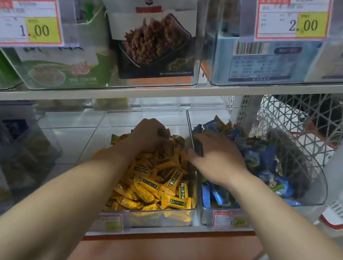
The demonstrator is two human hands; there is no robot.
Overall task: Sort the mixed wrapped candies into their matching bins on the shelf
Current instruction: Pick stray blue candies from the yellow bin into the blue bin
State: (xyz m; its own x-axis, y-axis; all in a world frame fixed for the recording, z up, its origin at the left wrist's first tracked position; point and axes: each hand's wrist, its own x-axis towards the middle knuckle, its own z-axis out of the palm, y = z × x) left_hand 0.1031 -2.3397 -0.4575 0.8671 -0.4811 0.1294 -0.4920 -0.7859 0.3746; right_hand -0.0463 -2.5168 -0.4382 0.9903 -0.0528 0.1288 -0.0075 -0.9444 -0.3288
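Left bin (155, 218) sits just beside right bin (318, 191), perhaps touching, on the shelf (75, 135).

Head view, steeply down, near bins (162, 218)

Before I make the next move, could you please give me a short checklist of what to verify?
1. Right hand has a candy: ok, it pinches a dark-wrapped candy above the wall between the two bins.
2. That candy's matching bin: cannot tell, its wrapper is blurred.
3. Left hand holds a stray: cannot tell, its fingers are curled down into the yellow candies.
4. Blue bin within reach: ok, directly under the right hand.
5. Yellow bin free of strays: cannot tell, the hands cover its back.
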